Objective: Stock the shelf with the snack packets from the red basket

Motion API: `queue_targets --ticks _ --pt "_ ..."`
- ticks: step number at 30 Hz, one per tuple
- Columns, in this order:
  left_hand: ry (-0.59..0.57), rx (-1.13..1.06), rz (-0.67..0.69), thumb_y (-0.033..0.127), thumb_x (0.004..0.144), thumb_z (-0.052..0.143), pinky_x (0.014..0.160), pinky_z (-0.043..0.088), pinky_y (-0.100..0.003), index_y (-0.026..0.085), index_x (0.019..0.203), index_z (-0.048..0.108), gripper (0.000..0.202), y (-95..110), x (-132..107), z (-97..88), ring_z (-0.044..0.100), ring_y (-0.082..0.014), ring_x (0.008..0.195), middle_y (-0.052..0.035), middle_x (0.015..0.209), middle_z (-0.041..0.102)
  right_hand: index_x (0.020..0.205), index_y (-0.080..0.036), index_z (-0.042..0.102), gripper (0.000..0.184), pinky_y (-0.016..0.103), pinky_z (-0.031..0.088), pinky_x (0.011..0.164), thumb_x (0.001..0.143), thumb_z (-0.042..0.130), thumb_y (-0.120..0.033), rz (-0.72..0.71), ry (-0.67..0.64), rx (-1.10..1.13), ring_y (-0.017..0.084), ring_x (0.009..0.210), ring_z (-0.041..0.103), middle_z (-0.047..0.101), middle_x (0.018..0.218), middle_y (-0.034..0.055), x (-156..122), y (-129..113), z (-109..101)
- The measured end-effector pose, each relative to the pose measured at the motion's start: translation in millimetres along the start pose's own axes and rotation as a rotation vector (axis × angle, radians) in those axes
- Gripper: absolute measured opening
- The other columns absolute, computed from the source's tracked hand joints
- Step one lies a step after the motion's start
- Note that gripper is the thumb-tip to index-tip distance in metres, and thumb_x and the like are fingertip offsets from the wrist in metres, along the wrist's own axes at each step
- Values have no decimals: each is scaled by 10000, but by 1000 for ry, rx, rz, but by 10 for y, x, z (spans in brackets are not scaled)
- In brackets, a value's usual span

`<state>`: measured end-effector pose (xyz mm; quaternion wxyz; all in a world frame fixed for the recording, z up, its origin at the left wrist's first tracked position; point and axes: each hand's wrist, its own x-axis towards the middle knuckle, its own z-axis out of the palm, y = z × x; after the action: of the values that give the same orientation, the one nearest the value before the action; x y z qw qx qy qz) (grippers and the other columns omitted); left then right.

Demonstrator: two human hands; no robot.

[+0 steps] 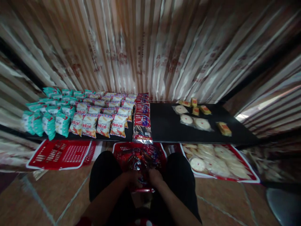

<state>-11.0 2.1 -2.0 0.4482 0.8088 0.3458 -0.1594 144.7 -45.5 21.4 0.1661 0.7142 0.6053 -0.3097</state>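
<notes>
Head view: left hand (133, 177), right hand (155, 176), fingers gripping red packets (141, 160) at basket (117, 149) near rim, between knees (103, 171).

Black shelf (166, 127), teal snack packets (49, 121), white packets (103, 124) with red-and-blue striped tops, red packets (142, 117), red baskets (61, 155), beige-brown striped curtain (150, 47).

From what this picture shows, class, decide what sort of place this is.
Likely a small shop or stall: snack packets in rows on a low black shelf, wrapped round cakes farther along, and red baskets on the floor below.
</notes>
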Motion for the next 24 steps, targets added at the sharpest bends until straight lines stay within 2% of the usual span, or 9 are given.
queue_targets --ticks 6,10,13,15,17,19,21,23,24 --pt "80 30 -35 389 786 563 752 517 -305 202 971 662 281 140 -52 221 654 -216 838 -44 966 708 1027 -216 703 466 337 502 817 812 342 -13 17 73 2 231 975 665 712 1011 135 -87 -69 -103" --pt "203 36 -51 271 787 529 849 502 -309 195 986 662 251 226 -89 317 637 -219 942 -49 1042 694 1153 -258 649 485 336 441 932 827 353 -56 7 166 19 227 1158 562 621 1225 117 -183 -47 -142" --pt "370 40 -104 130 782 439 999 421 -337 132 1195 565 432 255 -131 297 533 -235 1164 -117 1256 585 1075 -195 690 406 336 343 1029 834 377 -103 -92 276 50 254 1303 403 505 1364 122 -301 -20 -226" --pt "529 34 -122 91 744 436 1077 345 -367 90 1334 428 589 269 -176 238 404 -248 1299 -156 1398 446 979 -172 707 353 305 377 978 827 394 -113 -197 283 97 245 1237 475 566 1295 127 -419 -11 -324" --pt "627 37 -74 105 691 501 1105 308 -392 99 1387 354 712 296 -234 159 327 -263 1348 -156 1460 356 894 -180 698 298 255 438 816 810 422 -107 -321 235 142 199 990 621 688 1056 101 -560 -9 -447" --pt "634 57 4 140 655 571 1109 296 -404 132 1339 437 697 348 -299 70 300 -279 1360 -139 1466 351 797 -187 677 247 228 424 681 815 438 -125 -456 218 154 159 771 639 706 845 58 -701 -9 -584" --pt "629 72 42 185 665 614 1102 295 -391 158 1155 600 492 429 -372 -23 304 -285 1354 -117 1414 434 741 -189 651 228 221 396 629 829 444 -149 -552 256 147 141 697 617 690 781 40 -828 -5 -731" --pt "628 61 37 236 706 625 1054 341 -353 170 939 670 246 534 -462 -120 409 -271 1280 -98 1258 579 739 -191 636 219 219 385 617 838 444 -159 -596 315 136 138 692 611 681 773 37 -936 12 -890" --pt "612 44 28 271 735 618 994 389 -326 177 887 669 185 592 -515 -171 505 -248 1179 -80 1124 648 757 -192 635 222 221 388 624 849 435 -165 -601 349 132 142 704 614 679 775 39 -982 26 -973"
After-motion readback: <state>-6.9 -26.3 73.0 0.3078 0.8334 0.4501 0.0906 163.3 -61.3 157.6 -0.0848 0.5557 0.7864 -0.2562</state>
